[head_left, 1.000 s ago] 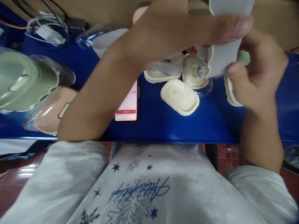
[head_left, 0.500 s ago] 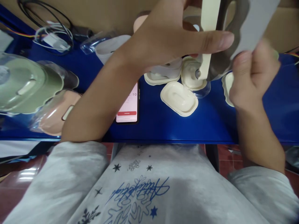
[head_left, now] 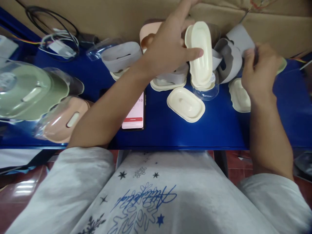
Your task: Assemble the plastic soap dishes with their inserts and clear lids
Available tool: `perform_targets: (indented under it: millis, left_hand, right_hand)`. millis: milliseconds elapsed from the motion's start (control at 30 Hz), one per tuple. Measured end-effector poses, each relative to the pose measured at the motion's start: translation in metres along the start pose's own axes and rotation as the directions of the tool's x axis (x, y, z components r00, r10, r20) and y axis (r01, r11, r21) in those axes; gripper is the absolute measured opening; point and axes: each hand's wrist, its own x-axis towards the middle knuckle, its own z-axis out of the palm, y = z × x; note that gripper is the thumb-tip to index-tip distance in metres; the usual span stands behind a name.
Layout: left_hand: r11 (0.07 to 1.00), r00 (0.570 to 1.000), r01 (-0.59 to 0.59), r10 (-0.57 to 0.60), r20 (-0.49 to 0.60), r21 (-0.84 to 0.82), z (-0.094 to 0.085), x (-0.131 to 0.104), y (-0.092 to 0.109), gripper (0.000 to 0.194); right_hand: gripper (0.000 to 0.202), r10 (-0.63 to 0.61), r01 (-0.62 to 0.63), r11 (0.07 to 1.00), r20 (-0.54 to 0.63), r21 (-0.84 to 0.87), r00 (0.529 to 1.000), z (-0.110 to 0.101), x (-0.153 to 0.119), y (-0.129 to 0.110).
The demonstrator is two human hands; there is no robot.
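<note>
My left hand grips a cream oblong plastic lid, held upright, with the thumb across its face and the index finger stretched upward. To the right, my right hand is closed on a grey plastic shell with a wavy edge. Another curved grey piece shows between the two hands, partly behind the shell. Below the left hand, a cream oval lid lies on the blue table. A cream wavy-edged piece rests beside my right wrist. Clear plastic sits under the held lid.
A phone lies beside my left forearm. Farther back stand a grey oval container and a peach one. Green and peach wrapped containers occupy the left side. Cables and a white charger lie behind them.
My hands have lowered and moved apart. The grey shell, earlier near both hands, is now farther back in my right hand. The cream lid in my left hand has turned its face toward me.
</note>
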Motion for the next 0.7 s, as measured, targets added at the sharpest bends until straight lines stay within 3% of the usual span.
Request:
perform_targets:
  millis: [67, 133, 267, 400, 600, 700]
  left_hand:
    - [0.999, 0.990, 0.053, -0.054, -0.128, -0.011, -0.002, -0.001, 0.005, 0.073]
    - [0.984, 0.987, 0.113, -0.096, -0.126, 0.134, -0.002, -0.003, 0.009, 0.058]
    - [0.920, 0.990, 0.138, -0.125, -0.059, 0.366, 0.001, -0.006, 0.015, 0.040]
    - [0.900, 0.984, 0.162, -0.181, 0.009, 0.404, 0.004, -0.009, 0.019, 0.038]
    - [0.862, 0.966, 0.080, -0.192, 0.176, 0.500, 0.009, -0.014, 0.025, 0.037]
    - [0.829, 0.966, 0.051, -0.183, 0.184, 0.556, 0.012, -0.015, 0.030, 0.043]
  right_hand:
    - [0.055, 0.015, -0.016, 1.000, 0.026, 0.017, 1.000, 0.004, 0.000, 0.001]
    - [0.054, 0.011, -0.012, 0.998, 0.019, 0.059, 1.000, 0.004, 0.000, 0.003]
    - [0.051, -0.038, 0.040, 0.987, -0.016, 0.158, 0.999, 0.001, 0.000, 0.004]
    - [0.051, -0.027, 0.031, 0.984, -0.026, 0.174, 0.999, -0.002, -0.001, 0.004]
    - [0.058, -0.049, 0.051, 0.998, -0.049, 0.037, 0.998, -0.016, -0.004, 0.001]
    - [0.053, -0.014, 0.013, 0.999, -0.013, -0.030, 1.000, -0.014, -0.004, 0.001]
